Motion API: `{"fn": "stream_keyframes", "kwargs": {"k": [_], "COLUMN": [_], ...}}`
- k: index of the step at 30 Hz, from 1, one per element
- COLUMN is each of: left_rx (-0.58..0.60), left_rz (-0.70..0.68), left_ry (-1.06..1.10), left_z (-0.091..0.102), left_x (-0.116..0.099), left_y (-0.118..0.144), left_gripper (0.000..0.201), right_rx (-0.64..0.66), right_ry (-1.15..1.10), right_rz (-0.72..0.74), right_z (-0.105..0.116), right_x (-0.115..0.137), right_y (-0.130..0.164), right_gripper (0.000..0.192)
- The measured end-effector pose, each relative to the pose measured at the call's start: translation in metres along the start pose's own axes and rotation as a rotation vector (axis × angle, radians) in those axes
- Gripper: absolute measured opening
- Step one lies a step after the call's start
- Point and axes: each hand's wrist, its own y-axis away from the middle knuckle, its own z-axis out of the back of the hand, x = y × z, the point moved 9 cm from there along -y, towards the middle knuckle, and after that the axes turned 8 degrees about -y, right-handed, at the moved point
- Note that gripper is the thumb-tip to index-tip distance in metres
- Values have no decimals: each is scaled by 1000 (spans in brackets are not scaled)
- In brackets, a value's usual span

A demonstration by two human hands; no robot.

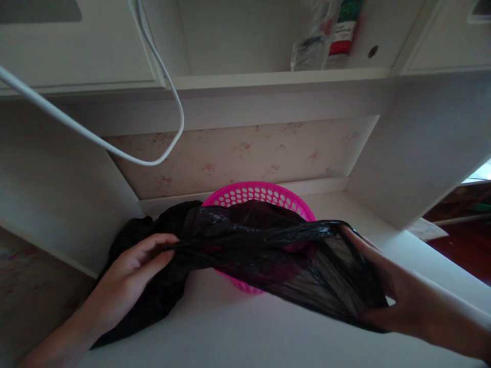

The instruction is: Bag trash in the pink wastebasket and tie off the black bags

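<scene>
Black bag [249, 235], thin plastic, stretched between our two hands, above the desk [238, 332] and across the pink basket [264, 190]. Our left hand [132, 273] has thumb and fingertips narrow, pinching the bag's gathered edge. Our right hand [399, 294] is wide: thumb low, fingers up, spread within the bag's mouth at its right end, pulling the film taut; we see fingers partly through it.

The rest of the bag hangs bunched behind and below our left hand, down to the desk. The basket sits on the desk near the flowered wall [245, 158], perforated back rim showing above the bag, a strip of its lower side below. Pink shows through the film. Can't tell whether bag and basket touch.

Above: white shelf [276, 81] with a clear packet [309, 51] and, just beside it, something with a red-and-green label [343, 38]. White cable [88, 134] loops down at upper left. Pale sheet [426, 228] near the desk's right edge.
</scene>
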Motion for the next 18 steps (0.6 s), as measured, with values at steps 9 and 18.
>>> {"fn": "stream_keyframes", "kwargs": {"k": [9, 18], "left_rx": [265, 262], "left_rz": [-30, -222], "left_ry": [-43, -454], "left_z": [-4, -33], "left_x": [30, 50], "left_y": [17, 10], "left_gripper": [44, 57], "right_rx": [-29, -40], "right_ry": [207, 70], "right_rz": [100, 140], "right_z": [-14, -19], "right_x": [-10, -20], "right_y": [-17, -60], "right_gripper": [111, 104]}}
